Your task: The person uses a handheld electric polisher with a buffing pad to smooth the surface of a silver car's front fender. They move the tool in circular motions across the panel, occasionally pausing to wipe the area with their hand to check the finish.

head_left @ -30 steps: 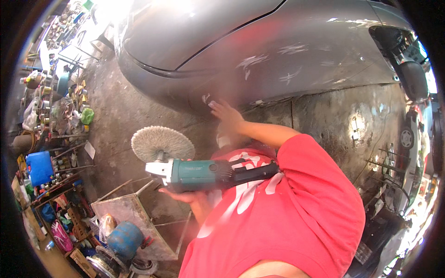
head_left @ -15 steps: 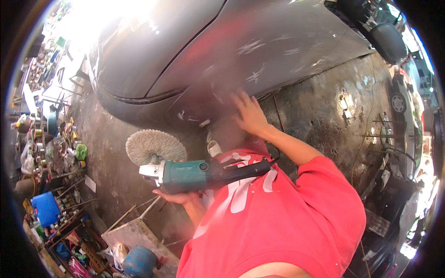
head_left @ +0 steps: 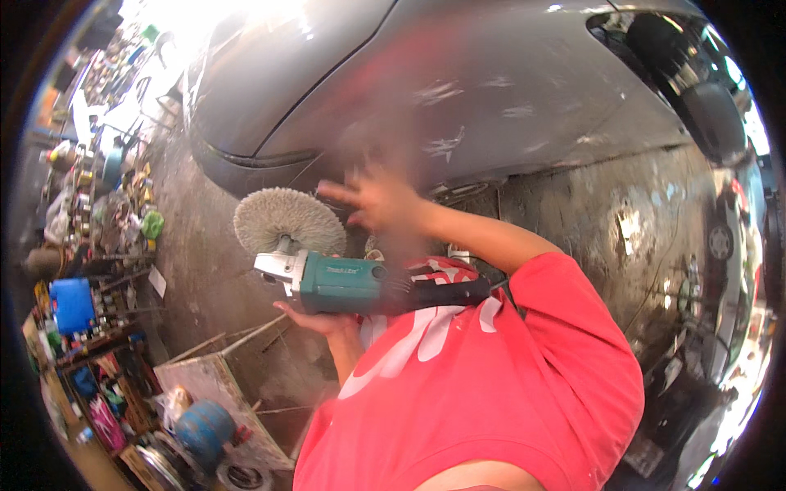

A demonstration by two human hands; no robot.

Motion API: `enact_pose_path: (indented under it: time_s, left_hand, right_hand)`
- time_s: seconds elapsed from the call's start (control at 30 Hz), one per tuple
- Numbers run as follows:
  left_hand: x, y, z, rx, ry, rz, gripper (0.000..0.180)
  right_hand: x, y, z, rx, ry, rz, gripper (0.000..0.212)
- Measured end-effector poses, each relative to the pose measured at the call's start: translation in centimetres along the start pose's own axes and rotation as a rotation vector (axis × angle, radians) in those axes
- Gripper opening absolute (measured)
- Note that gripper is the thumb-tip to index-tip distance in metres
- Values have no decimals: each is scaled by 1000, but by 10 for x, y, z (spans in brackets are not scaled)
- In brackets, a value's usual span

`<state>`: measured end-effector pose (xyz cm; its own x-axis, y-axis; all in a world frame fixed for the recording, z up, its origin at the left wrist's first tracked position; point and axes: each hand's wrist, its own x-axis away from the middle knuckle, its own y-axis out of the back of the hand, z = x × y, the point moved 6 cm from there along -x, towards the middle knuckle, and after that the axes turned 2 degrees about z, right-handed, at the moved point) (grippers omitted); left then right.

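A teal and black power polisher with a round white wool pad lies across the front of my red shirt, its pad facing the car. My left hand holds it from underneath, palm up, near the metal gear head; part of the hand is hidden behind the body. My right hand is raised above the polisher, fingers spread, holding nothing. Just beyond it is the grey car panel, marked with several whitish smears. Whether the right fingertips touch the panel, I cannot tell through the blur.
A dark side mirror juts out at the far right. Shelves cluttered with cans and bottles, a blue jerrycan and a blue tank stand on the left. Another car is parked at right. The concrete floor looks wet and stained.
My right hand has moved left along the car and now sits over the polisher, near its pad. The polisher stays in my left hand, and the view has shifted slightly.
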<state>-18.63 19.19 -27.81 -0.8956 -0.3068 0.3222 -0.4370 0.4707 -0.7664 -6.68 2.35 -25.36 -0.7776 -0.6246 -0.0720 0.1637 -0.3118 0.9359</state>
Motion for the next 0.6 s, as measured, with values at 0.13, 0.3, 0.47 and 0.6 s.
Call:
enact_pose_path:
  time_s: [0.13,0.3,0.47,0.6]
  left_hand:
    - [28,5,21,75,-36,-9,88]
    - [88,33,45,36,-154,-321,88]
    - [118,75,59,88,-219,-276,88]
    - [130,88,48,37,-271,-358,87]
  right_hand:
    - [-14,-40,12,206,161,-123,76]
    - [-34,-117,6,580,272,-52,60]
    - [-11,-187,14,727,137,577,63]
    - [30,-132,-19,594,249,224,66]
